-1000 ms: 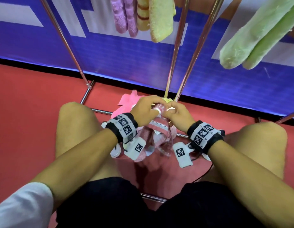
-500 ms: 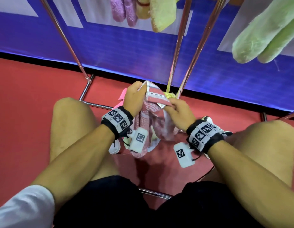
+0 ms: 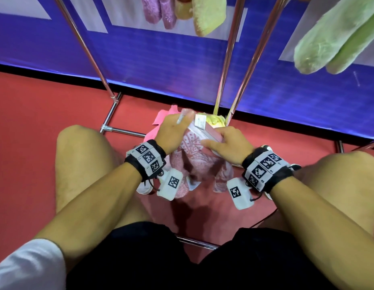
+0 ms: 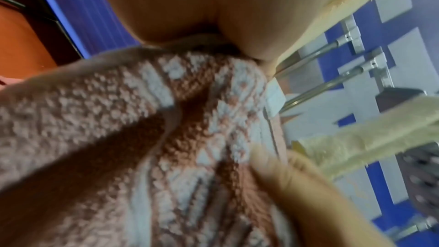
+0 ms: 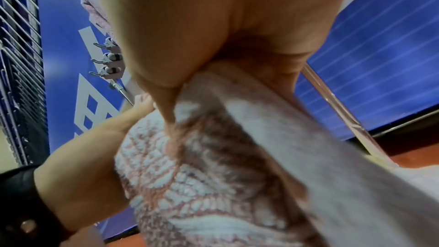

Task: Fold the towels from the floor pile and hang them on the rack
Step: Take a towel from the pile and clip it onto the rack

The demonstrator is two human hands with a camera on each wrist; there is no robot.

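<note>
A: A red floor (image 3: pixel 35 114) runs up to a blue-and-white panel (image 3: pixel 161 65), and the chrome rack (image 3: pixel 230 51) stands in front of it. How far along is the person?

B: Partway, by the look of it. Purple towels (image 3: pixel 158 11), a yellow towel (image 3: pixel 209 15) and a green towel (image 3: pixel 336 38) hang on the rack. On the floor a bright pink cloth (image 3: pixel 161 120) and a yellow one (image 3: pixel 215 120) wait in the pile.

A: And the one in hand?

B: The pink patterned towel (image 3: pixel 198 155) hangs between the knees, above the floor, bunched and not yet folded. The left hand (image 3: pixel 173 130) pinches its top edge; the right hand (image 3: pixel 230 143) grips the banded hem.

A: Any writing?

B: A small white label (image 3: pixel 200 122) sits at the hem, its print too small to read. The wristbands (image 3: pixel 147 156) carry square black-and-white codes, no words.
</note>
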